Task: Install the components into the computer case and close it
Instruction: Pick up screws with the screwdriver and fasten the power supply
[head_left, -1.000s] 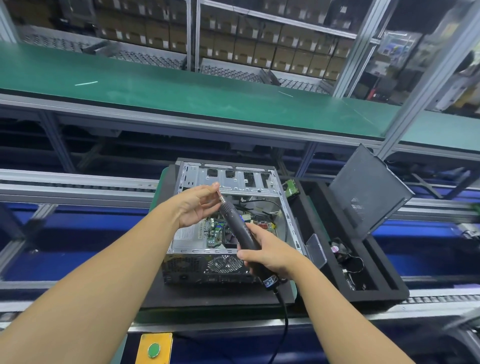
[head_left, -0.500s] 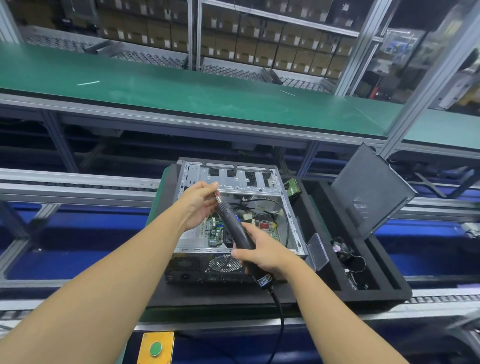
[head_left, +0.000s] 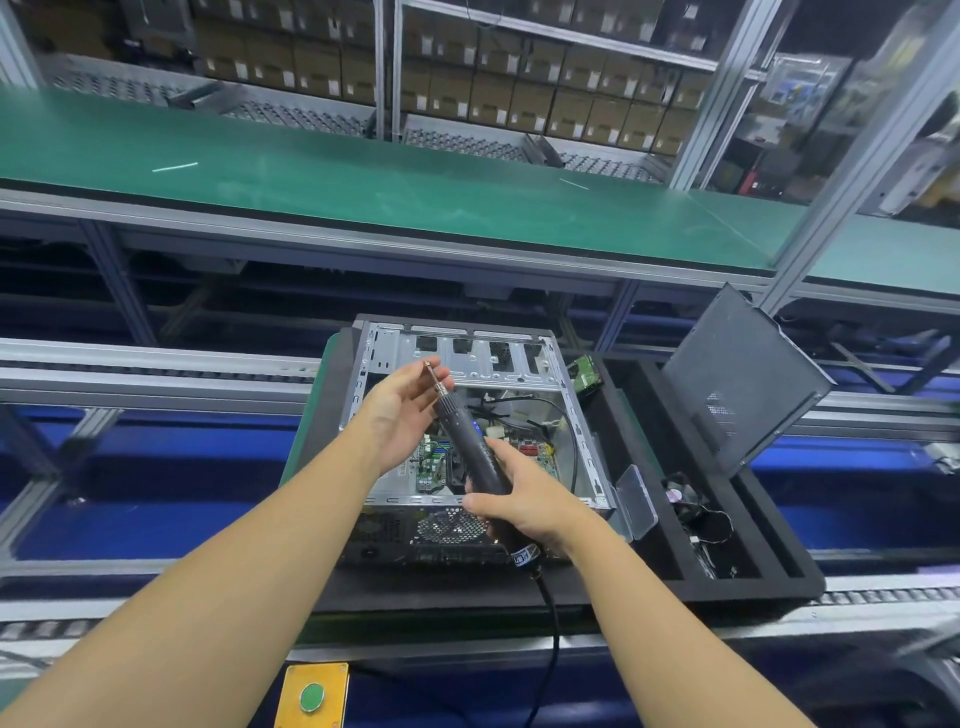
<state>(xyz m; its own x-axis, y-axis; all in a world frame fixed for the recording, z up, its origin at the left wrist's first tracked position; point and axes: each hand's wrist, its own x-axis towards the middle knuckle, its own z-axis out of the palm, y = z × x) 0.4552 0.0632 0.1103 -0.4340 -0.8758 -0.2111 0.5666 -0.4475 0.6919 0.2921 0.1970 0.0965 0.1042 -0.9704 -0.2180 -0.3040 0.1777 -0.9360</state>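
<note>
My right hand (head_left: 524, 512) is wrapped around the barrel of the electric screwdriver (head_left: 467, 447). The tool tilts up and away to the left, and its cable (head_left: 551, 629) drops below my wrist. My left hand (head_left: 400, 415) is at the bit (head_left: 434, 376). A second ago its fingers were closed over the tip. Now they are loose and spread, only resting against the shaft, and the bare metal end shows above them. I cannot tell whether a screw sits on it; it is too small to see. I take this to mean the bit has been seated or loaded and the driver is about ready to go down into the machine.

Directly under both hands the computer case (head_left: 478, 358) lies on its side with the top open. The motherboard (head_left: 431, 462) shows just left of my right knuckles.

Right of that hand are a clear plastic piece (head_left: 636, 499) and a black foam tray (head_left: 779, 587), which holds a small fan (head_left: 680, 499) and loose wires. The side panel (head_left: 743, 379) leans upright at the tray's far side, so closing the case is not yet done.

Case and tray sit on a conveyor line (head_left: 156, 374). Beyond my fingertips runs a long green-topped table (head_left: 363, 197), with racks of cardboard boxes (head_left: 519, 98) behind it. A yellow box with a green button (head_left: 311, 696) sits below my left forearm.
</note>
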